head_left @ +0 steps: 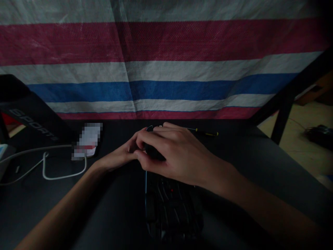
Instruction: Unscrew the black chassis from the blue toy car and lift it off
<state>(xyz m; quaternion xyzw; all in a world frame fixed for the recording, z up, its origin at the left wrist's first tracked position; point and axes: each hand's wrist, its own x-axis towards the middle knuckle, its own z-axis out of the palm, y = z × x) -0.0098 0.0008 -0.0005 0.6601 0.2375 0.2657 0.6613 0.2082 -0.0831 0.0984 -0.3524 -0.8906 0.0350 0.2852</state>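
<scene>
A black toy car lies on the dark table, its near end toward me, with a thin blue line down its left side and a small red spot. My right hand arches over the car's far part, fingers and thumb curled closed around a dark part of it. From the left, my left hand meets it there, its bent fingers closed against the car's far left side. Both sets of fingertips press close together, and exactly what they pinch is hidden and dim.
Beyond the hands lies a screwdriver with a black and yellow handle. At left, a phone is plugged into a white cable, near a dark object lettered SPORTS. A striped sheet hangs behind the table; a dark frame bar slants at right.
</scene>
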